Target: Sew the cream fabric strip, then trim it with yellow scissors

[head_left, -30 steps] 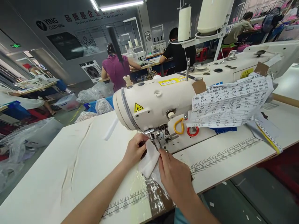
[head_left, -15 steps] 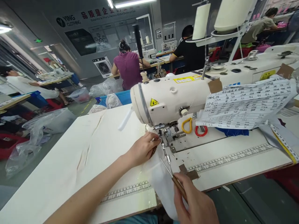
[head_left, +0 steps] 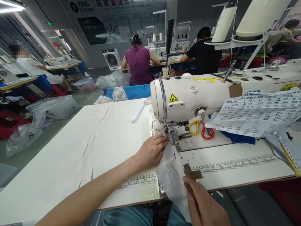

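Observation:
My left hand (head_left: 151,150) rests at the front of the white sewing machine (head_left: 185,97), its fingers together and bent, holding sheer white fabric (head_left: 168,175) down beside the presser foot (head_left: 167,129). The fabric runs from there over the table's front edge toward my lap. In my right hand (head_left: 204,201), lower right, is a thin pointed metal tool (head_left: 178,174), gripped between thumb and fingers. Its tip points up and left across the fabric. Most of its handle is hidden in my hand, so its exact kind is unclear.
Yellow-handled scissors (head_left: 194,128) and a red handle loop (head_left: 208,133) lie under the machine arm. A handwritten sheet (head_left: 261,113) hangs over the machine at right. Thread cones (head_left: 224,24) stand above. A printed ruler (head_left: 230,164) lines the table's front edge. Several people sew beyond.
The view has swung left, so the machine appears farther right. My left fingers lie flatter on the fabric by the presser foot. The right hand still grips the pointed tool.

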Action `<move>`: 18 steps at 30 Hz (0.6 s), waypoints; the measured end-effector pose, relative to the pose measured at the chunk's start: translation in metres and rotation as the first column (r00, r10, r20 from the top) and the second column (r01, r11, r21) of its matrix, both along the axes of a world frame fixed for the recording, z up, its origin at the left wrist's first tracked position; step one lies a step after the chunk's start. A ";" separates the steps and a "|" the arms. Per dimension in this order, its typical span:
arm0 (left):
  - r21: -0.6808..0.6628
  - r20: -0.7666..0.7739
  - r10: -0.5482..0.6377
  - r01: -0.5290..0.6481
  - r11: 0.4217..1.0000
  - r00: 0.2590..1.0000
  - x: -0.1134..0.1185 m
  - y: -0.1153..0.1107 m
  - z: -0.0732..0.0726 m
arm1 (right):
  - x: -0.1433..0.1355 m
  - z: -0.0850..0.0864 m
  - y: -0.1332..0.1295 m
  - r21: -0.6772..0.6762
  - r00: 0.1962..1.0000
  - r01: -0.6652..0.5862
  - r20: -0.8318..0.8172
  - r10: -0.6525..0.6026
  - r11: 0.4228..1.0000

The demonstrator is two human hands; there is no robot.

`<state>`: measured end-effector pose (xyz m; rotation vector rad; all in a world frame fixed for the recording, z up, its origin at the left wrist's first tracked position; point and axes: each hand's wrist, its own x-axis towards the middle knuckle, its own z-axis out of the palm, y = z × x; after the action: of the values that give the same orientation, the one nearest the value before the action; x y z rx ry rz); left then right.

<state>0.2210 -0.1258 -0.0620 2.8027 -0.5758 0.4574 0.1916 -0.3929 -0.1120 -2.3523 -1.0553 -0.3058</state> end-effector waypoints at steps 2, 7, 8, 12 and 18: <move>-0.028 -0.045 -0.012 0.011 1.000 0.999 0.000 0.005 0.001 | 0.000 0.000 -0.001 -0.020 0.999 0.018 -0.028 -0.018 1.000; -0.038 -0.059 0.015 -0.018 0.999 0.998 -0.001 0.003 -0.002 | -0.002 0.002 -0.003 -0.050 0.999 0.019 -0.040 -0.021 0.999; -0.029 -0.048 0.028 -0.030 0.999 0.998 -0.002 0.002 -0.003 | -0.001 0.004 -0.003 -0.053 0.999 -0.002 -0.037 0.001 0.999; 0.015 -0.035 0.058 -0.058 0.998 0.998 -0.002 -0.003 -0.007 | 0.005 0.010 0.000 -0.084 1.000 -0.017 -0.026 0.014 0.996; 0.046 -0.076 0.096 -0.093 0.995 0.992 0.001 -0.004 0.000 | 0.011 0.012 0.004 -0.057 1.000 -0.019 -0.003 0.019 0.998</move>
<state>0.2223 -0.1297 -0.0616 2.8827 -0.4430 0.3558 0.2022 -0.3888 -0.0998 -2.3905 -1.0984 -0.2687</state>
